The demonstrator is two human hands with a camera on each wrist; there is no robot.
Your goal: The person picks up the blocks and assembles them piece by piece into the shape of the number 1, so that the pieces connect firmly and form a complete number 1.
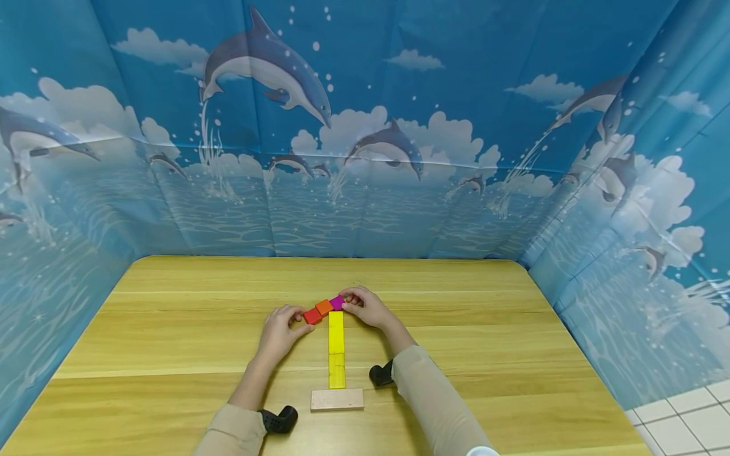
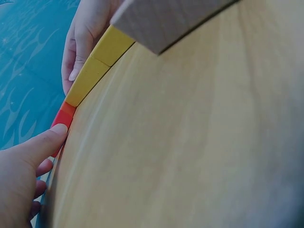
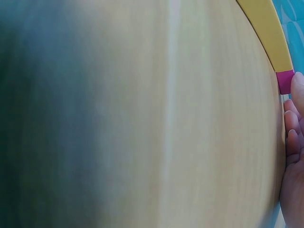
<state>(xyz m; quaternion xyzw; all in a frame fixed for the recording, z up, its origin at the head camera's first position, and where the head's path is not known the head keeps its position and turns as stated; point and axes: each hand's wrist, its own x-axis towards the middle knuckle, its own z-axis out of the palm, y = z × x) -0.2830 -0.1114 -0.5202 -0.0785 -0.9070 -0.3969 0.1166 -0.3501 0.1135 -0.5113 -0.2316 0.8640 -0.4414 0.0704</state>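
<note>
Three small blocks, red, orange and magenta, form a slanting row at the far end of two yellow blocks laid end to end. My left hand pinches the row's red end between thumb and fingers; in the left wrist view its thumb lies on the red block. At the other end, my right hand pinches the magenta block, with the thumb against the magenta block in the right wrist view. A pale wooden block lies crosswise at the yellow blocks' near end.
All the blocks are on a wood-grain table. Black wrist-worn devices, one at the left wrist and one at the right, stick out inward over the table. A blue dolphin-print curtain stands behind the table and along its sides.
</note>
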